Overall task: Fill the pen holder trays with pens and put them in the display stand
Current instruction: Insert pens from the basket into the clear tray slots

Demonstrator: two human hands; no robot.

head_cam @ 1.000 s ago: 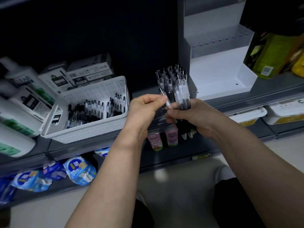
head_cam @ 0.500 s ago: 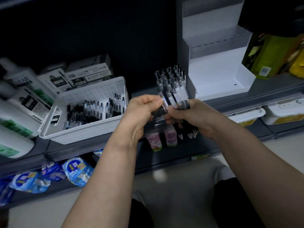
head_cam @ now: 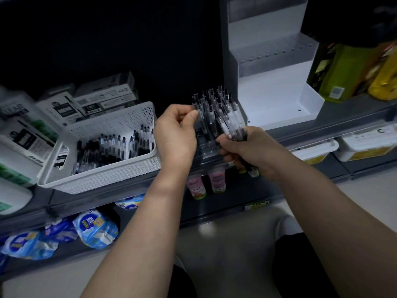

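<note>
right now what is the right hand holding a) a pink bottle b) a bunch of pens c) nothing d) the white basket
B: the right hand grips a bunch of pens fanned upward from its fist, while the left hand pinches a single pen near its top.

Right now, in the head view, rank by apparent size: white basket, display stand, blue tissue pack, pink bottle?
1. White basket and display stand: about alike, so I won't rank them.
2. Blue tissue pack.
3. Pink bottle, smallest.
</note>
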